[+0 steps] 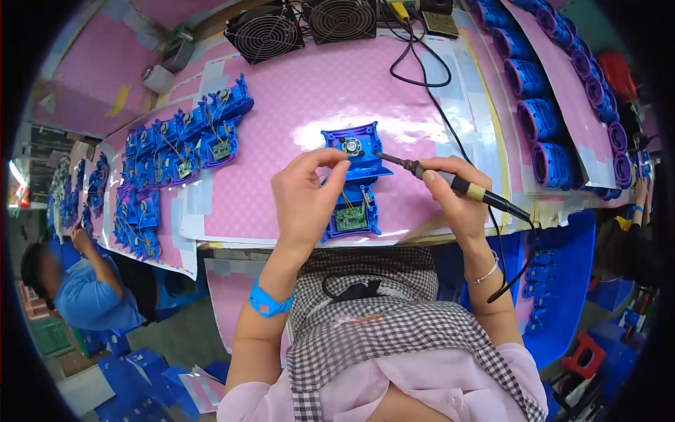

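Note:
A blue plastic housing [365, 171] lies on the pink table in front of me. Its upper part carries a small round speaker [351, 146]; a green circuit board [349, 219] sits in the lower part, with thin wires running up from it. Over the housing's left side, my left hand [307, 193] is closed in a pinch beside the speaker. Whatever its fingertips hold is too small to make out. My right hand [458, 200] grips a soldering iron [500, 204], whose tip points left at the housing's right edge, close to the speaker.
Rows of blue housings with wires [169, 151] lie at left. Two black fans [265, 34] and a soldering stand [439, 23] stand at the back. A black cable [450, 116] crosses the table. Blue-purple rings [538, 119] line the right. A co-worker [98, 288] sits at left.

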{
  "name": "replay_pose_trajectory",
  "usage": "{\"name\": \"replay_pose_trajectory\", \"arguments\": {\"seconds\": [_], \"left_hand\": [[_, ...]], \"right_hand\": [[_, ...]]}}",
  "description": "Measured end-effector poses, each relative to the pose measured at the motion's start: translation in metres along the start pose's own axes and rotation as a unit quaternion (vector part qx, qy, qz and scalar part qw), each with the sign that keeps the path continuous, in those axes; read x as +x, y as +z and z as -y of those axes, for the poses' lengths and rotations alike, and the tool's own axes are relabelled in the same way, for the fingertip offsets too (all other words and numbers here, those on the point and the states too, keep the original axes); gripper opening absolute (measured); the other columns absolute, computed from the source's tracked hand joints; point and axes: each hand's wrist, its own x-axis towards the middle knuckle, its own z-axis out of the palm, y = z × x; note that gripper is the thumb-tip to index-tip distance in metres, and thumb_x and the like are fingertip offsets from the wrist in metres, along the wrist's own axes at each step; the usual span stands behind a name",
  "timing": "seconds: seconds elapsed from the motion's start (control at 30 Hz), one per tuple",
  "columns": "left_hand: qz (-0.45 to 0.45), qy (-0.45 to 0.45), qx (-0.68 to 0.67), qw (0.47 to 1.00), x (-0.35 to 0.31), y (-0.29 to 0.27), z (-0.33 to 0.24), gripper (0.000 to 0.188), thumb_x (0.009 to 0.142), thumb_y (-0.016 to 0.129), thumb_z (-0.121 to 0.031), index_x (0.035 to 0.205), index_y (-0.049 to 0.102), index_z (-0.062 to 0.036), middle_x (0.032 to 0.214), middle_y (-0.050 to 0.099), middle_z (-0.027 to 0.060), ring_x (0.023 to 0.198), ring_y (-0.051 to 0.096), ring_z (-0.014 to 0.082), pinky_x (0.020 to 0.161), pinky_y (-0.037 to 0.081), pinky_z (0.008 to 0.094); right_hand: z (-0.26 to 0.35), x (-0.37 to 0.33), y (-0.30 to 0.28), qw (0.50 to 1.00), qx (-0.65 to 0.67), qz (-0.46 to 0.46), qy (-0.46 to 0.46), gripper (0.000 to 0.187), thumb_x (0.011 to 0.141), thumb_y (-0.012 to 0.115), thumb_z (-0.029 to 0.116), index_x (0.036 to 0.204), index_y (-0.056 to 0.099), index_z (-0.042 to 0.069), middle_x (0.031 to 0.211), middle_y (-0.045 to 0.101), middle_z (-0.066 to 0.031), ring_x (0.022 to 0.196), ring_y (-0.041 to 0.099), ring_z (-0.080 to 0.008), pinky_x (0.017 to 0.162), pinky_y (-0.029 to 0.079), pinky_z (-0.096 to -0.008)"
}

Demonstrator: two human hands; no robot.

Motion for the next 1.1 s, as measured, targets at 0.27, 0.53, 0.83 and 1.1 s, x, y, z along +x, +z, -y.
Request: {"name": "replay_pose_trajectory", "arguments": {"seconds": [0.27,0.53,0.83,1.1], "left_hand": [[0.091,0.126,0.155,0.976,0.008,0.010,-0.003,0.012,0.078,0.070,-0.006,0.089,0.073,-0.0039,0.079,0.068,0.0081,0.060,0.056,0.0118,0.051,0.041,0.0258],[0.130,0.105,0.176,0.970,0.009,0.008,-0.002,0.013,0.078,0.068,-0.007,0.089,0.074,-0.0049,0.080,0.067,0.0098,0.066,0.062,0.0179,0.057,0.047,0.0292],[0.139,0.113,0.194,0.965,0.009,0.011,-0.001,0.015,0.078,0.067,-0.009,0.091,0.074,-0.0055,0.081,0.068,0.0098,0.066,0.062,0.0181,0.057,0.046,0.0293],[0.137,0.112,0.188,0.966,0.008,0.012,-0.002,0.015,0.078,0.067,-0.008,0.091,0.074,-0.0050,0.081,0.068,0.0098,0.064,0.061,0.0173,0.056,0.046,0.0290]], "right_hand": [[-0.005,0.001,0.004,1.000,0.001,0.014,-0.013,0.014,0.082,0.066,0.004,0.095,0.070,-0.002,0.075,0.064,-0.0040,0.060,0.053,-0.0055,0.052,0.038,-0.0190],[-0.003,0.001,0.003,1.000,0.013,0.004,-0.003,0.013,0.082,0.065,0.002,0.094,0.069,-0.002,0.075,0.064,-0.0042,0.060,0.054,-0.0057,0.052,0.040,-0.0188],[-0.003,-0.001,0.001,1.000,0.007,-0.004,0.000,0.013,0.082,0.066,0.002,0.095,0.069,-0.002,0.076,0.064,-0.0043,0.060,0.054,-0.0059,0.053,0.041,-0.0188],[-0.003,-0.001,0.002,1.000,-0.001,0.011,-0.011,0.014,0.082,0.066,0.004,0.094,0.070,-0.001,0.076,0.065,-0.0042,0.060,0.054,-0.0052,0.052,0.039,-0.0190]]}}
